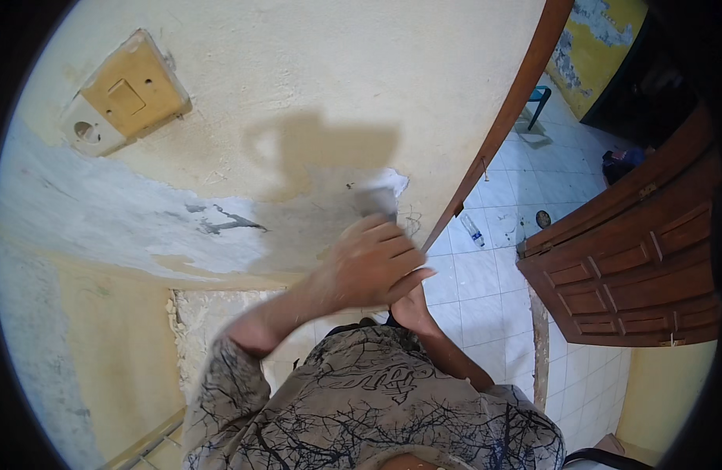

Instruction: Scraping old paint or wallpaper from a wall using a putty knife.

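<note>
My left hand [375, 261] is closed around the handle of what looks like a scraper [375, 201], its flat blade blurred by motion. That blade is at the wall [337, 70], beside a bright white chipped spot [398, 181] at the edge of the cream paint. Below and partly behind the left hand is my right hand [412, 308], palm turned upward. Its fingers are mostly hidden, so whether it grips the handle too cannot be told. Grey-white bare plaster [155, 205] with a dark patch stretches left along the wall. A shadow of hands and tool falls on the paint.
A yellowed light switch [134, 85] and a socket [89, 130] sit upper left. At right are a brown door frame [502, 117] and an open panelled wooden door [625, 276]. A plastic bottle [472, 230] lies on the tiled floor [478, 276]; a teal stool [538, 100] stands beyond.
</note>
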Tool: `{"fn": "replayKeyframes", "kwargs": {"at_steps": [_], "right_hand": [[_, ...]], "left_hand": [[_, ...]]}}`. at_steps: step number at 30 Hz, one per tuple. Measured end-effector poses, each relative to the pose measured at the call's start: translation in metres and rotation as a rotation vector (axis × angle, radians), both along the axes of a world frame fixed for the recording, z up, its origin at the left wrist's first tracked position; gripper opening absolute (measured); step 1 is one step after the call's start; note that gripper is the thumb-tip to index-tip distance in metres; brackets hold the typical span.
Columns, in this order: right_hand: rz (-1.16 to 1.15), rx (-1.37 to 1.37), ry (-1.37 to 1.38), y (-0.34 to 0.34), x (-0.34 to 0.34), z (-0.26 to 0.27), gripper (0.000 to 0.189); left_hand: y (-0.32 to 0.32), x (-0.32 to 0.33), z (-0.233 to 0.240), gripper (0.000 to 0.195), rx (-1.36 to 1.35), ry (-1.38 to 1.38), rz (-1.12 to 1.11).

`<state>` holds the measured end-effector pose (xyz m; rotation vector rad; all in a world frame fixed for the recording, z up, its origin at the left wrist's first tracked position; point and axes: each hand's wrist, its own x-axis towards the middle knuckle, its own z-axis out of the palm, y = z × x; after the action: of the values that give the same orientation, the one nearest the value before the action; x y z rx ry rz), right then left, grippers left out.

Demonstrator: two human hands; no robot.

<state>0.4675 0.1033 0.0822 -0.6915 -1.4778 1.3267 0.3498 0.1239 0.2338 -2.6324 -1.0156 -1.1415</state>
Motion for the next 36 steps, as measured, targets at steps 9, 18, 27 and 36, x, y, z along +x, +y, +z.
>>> {"fn": "replayKeyframes", "kwargs": {"at_steps": [9,18,27,36], "right_hand": [[0.041,-0.250,0.121,0.005,-0.032,0.017,0.029],[-0.082,-0.067,-0.019,0.019,-0.033,0.021,0.032],[0.064,-0.272,0.091,0.008,-0.029,0.027,0.032],[0.153,-0.257,0.197,0.032,-0.029,0.082,0.041]], "left_hand": [[0.055,-0.013,-0.006,0.046,-0.055,0.937,-0.084],[0.053,-0.027,-0.008,0.047,0.089,0.655,0.028],[0.053,-0.027,-0.017,0.041,0.204,0.545,-0.014],[0.061,-0.022,0.043,0.043,0.261,0.560,-0.024]]}}
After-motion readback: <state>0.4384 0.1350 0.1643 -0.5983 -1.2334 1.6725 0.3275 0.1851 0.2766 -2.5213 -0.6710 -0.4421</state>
